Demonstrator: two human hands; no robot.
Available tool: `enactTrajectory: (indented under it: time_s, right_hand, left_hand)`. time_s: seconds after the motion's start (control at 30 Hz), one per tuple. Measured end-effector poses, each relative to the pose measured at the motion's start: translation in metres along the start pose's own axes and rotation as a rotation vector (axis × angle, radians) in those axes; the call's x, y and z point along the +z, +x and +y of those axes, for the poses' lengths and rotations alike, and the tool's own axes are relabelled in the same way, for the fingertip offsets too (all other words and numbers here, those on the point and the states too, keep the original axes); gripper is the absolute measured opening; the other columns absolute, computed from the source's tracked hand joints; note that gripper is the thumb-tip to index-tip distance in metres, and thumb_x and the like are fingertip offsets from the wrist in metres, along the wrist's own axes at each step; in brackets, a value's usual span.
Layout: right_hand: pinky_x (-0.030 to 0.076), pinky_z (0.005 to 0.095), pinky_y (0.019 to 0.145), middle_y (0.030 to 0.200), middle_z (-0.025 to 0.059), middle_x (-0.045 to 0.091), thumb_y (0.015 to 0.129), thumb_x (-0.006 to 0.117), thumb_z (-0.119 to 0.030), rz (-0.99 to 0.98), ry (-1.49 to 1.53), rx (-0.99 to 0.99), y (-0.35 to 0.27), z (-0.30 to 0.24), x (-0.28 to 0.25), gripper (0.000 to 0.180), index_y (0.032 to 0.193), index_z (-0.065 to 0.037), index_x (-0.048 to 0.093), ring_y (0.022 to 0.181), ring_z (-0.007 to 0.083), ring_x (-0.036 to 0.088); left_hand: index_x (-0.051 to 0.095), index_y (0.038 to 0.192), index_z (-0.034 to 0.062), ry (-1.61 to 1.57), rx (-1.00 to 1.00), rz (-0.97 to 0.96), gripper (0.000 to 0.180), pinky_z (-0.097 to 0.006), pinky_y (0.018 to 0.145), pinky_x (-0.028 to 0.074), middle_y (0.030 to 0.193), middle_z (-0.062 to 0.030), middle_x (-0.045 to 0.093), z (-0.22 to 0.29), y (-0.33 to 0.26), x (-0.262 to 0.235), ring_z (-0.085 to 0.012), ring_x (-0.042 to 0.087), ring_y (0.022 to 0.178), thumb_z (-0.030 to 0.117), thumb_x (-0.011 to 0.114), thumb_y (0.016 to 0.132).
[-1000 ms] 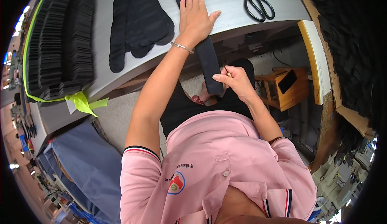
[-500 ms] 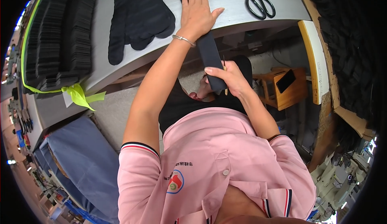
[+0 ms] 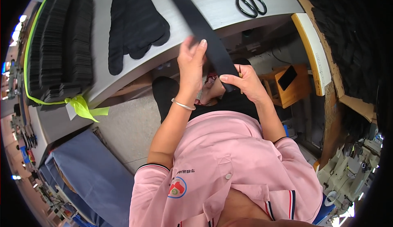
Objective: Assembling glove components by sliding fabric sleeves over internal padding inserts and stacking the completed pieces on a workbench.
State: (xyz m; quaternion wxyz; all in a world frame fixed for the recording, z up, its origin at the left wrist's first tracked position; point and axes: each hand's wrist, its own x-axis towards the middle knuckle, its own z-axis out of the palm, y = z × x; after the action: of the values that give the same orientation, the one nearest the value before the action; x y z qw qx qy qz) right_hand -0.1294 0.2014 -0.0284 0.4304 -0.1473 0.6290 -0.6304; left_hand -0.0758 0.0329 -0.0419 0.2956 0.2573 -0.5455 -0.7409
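At table edge, right hand (image 3: pixel 241 84) (fingers curled) pinches black strip (image 3: pixel 200 26).

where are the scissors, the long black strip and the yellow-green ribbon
scissors (image 3: pixel 248 0): head view, on the crossing of the blades and handles
long black strip (image 3: pixel 196 20): head view, on its middle over the table
yellow-green ribbon (image 3: pixel 84 107): head view, on its knot

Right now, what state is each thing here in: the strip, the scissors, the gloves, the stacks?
Black strip: lying slantwise on the table, near end hanging past the edge, held by both hands.
Left hand: fingers on the strip's side.
Right hand: pinching the strip's lower end.
Scissors: shut, flat on the table.
Black gloves: piled flat.
Black stacks: bundled with a yellow-green tie.
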Motion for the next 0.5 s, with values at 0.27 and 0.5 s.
enactTrajectory:
  time_s: [0.27,0.5]
  right_hand:
    - [0.038,0.0174,0.055,0.086,0.0036,0.066,0.096,0.064,-0.018,0.402,0.000,-0.421,-0.033,-0.010,-0.004,0.023,0.111,0.000,0.067,0.066,0.0050,0.054]
    - [0.034,0.0197,0.052,0.089,0.0057,0.065,0.090,0.065,0.000,0.457,-0.542,-0.795,-0.050,-0.015,0.018,0.013,0.101,0.001,0.070,0.060,0.0049,0.049]
  left_hand:
    - [0.052,0.122,-0.0097,-0.600,-0.517,-0.293,0.037,-0.043,0.099,0.052,0.123,-0.0248,0.062,0.013,0.030,-0.004,-0.0331,0.062,0.117,0.022,0.051,0.103]
    - [0.055,0.115,-0.0073,-0.659,-0.551,-0.292,0.036,-0.041,0.096,0.052,0.114,-0.0231,0.067,0.007,0.038,0.004,-0.0305,0.065,0.110,0.025,0.058,0.100]
